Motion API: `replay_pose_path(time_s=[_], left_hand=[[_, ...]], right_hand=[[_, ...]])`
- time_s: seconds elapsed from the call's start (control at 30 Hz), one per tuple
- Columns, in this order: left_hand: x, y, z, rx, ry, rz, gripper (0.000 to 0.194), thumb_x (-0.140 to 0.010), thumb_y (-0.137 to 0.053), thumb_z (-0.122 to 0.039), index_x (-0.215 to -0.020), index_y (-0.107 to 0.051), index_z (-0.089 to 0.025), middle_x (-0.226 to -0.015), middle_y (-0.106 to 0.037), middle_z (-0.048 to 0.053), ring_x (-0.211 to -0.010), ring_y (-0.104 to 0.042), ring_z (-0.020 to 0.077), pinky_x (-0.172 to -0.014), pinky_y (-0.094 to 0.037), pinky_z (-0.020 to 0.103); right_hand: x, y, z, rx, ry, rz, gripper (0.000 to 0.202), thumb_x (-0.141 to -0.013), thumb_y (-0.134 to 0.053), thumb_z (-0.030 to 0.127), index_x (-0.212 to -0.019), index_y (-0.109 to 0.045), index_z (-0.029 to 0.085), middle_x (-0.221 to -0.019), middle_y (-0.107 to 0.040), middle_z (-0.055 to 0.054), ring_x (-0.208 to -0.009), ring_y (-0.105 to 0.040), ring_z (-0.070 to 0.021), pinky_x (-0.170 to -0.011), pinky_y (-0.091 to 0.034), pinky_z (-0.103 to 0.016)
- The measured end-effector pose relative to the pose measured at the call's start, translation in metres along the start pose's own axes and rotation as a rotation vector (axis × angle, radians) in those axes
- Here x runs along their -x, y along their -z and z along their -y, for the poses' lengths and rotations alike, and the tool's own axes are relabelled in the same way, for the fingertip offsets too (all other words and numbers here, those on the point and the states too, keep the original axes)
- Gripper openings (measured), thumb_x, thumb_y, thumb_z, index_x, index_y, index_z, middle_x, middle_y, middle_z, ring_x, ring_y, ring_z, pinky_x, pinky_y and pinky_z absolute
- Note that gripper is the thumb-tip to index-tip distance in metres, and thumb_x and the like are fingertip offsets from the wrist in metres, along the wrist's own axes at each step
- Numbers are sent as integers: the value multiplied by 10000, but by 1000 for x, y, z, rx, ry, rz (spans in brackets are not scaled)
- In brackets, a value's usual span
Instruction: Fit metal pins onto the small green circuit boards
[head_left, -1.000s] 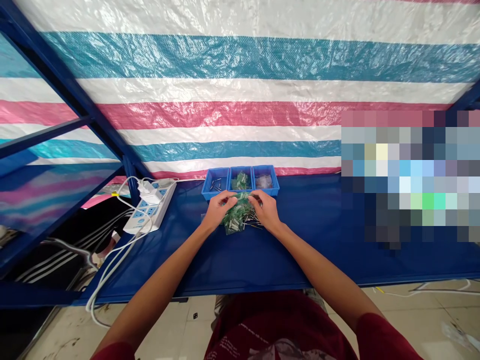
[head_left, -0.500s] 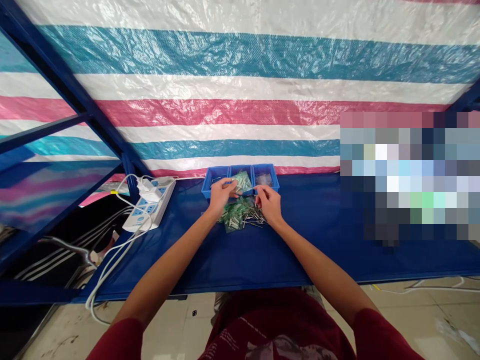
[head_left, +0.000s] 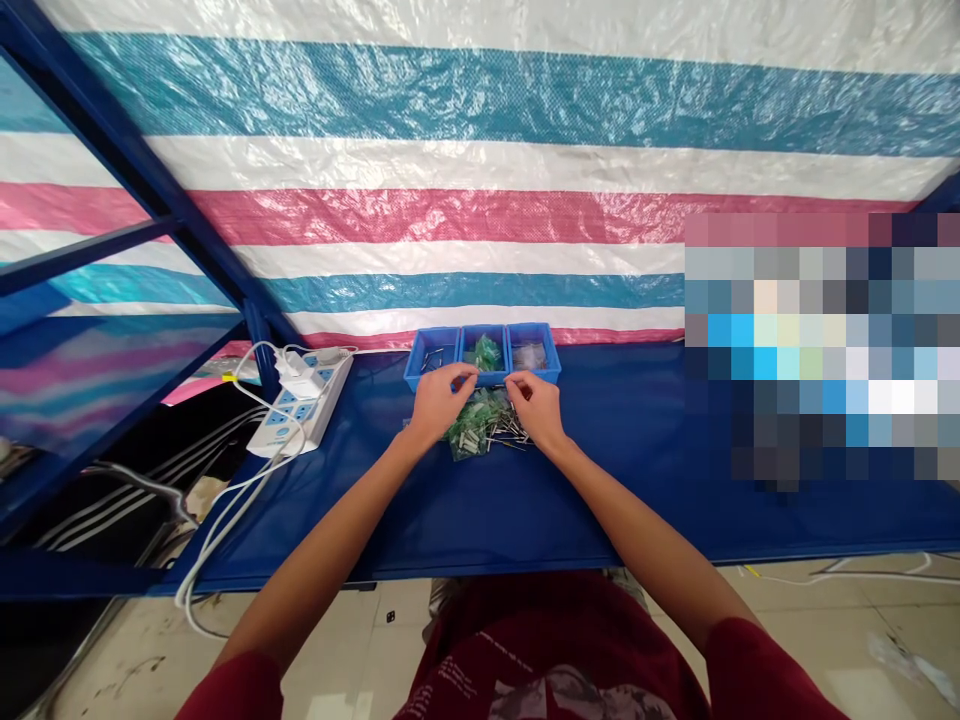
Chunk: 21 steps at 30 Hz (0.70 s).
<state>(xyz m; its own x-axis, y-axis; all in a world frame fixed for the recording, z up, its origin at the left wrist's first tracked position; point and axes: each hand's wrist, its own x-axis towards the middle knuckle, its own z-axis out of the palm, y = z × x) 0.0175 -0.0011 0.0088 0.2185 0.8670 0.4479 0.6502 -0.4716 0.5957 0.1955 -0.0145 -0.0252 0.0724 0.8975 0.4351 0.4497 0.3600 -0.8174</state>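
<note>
Three joined blue bins stand at the back of the blue table: the left bin [head_left: 434, 348] has a few metal pieces, the middle bin [head_left: 482, 352] has green-tinted packets, and the right bin [head_left: 532, 354] has clear packets. My left hand [head_left: 441, 402] is at the front of the left and middle bins, thumb and fingertips pinched together. My right hand [head_left: 538, 408] is pinched in front of the right bin. What either pinch holds is too small to make out. Between and below the hands lie green packets [head_left: 471, 436] and loose metal pins [head_left: 510, 430].
A white power strip [head_left: 304, 410] with plugs and white cables [head_left: 225, 510] sits on the table's left part. Blue frame bars rise at the left. A striped sheet [head_left: 465, 215] hangs behind the table. The right side is pixelated.
The green-tinted packet that was by my left fingers is no longer at them; packets now show in the middle bin. Both hands have closed into pinches near the bins' front edge.
</note>
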Motion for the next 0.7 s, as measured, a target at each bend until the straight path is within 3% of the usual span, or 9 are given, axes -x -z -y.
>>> replay_pose_path(time_s=[0.13, 0.3, 0.47, 0.7], left_hand=[[11, 0, 10, -101, -86, 15, 233, -877, -513, -294, -910, -719, -188, -840, -717, 69, -746, -619, 207, -761, -463, 309], [11, 2, 29, -166, -74, 20, 249, -888, -496, -285, -929, -716, -178, -877, -714, 93, -787, -632, 223, -765, -462, 316], [13, -3, 39, -203, -81, 71, 241, -889, -495, -271, -942, -714, -185, -933, -721, 100, -898, -645, 248, -810, -464, 331], [16, -9, 37, -198, -89, 138, 241, -897, -489, -280, -922, -713, -197, -933, -719, 96, -917, -627, 259, -817, -459, 342]], right_hand=[[0, -4, -5, 214, 87, 150, 163, -839, -584, 283, -723, -663, 200, -708, -629, -16, -638, -557, -153, -625, -400, -266], [4, -10, -2, 343, 80, 271, 319, -850, -627, 353, -572, -608, 197, -635, -602, -22, -615, -533, -151, -569, -341, -267], [6, -12, 2, 362, 40, 289, 233, -825, -650, 258, -599, -641, 203, -664, -632, -18, -652, -559, -159, -580, -340, -268], [8, -15, 4, 339, 60, 285, 253, -822, -663, 301, -592, -623, 205, -666, -620, -14, -642, -560, -155, -569, -341, -270]])
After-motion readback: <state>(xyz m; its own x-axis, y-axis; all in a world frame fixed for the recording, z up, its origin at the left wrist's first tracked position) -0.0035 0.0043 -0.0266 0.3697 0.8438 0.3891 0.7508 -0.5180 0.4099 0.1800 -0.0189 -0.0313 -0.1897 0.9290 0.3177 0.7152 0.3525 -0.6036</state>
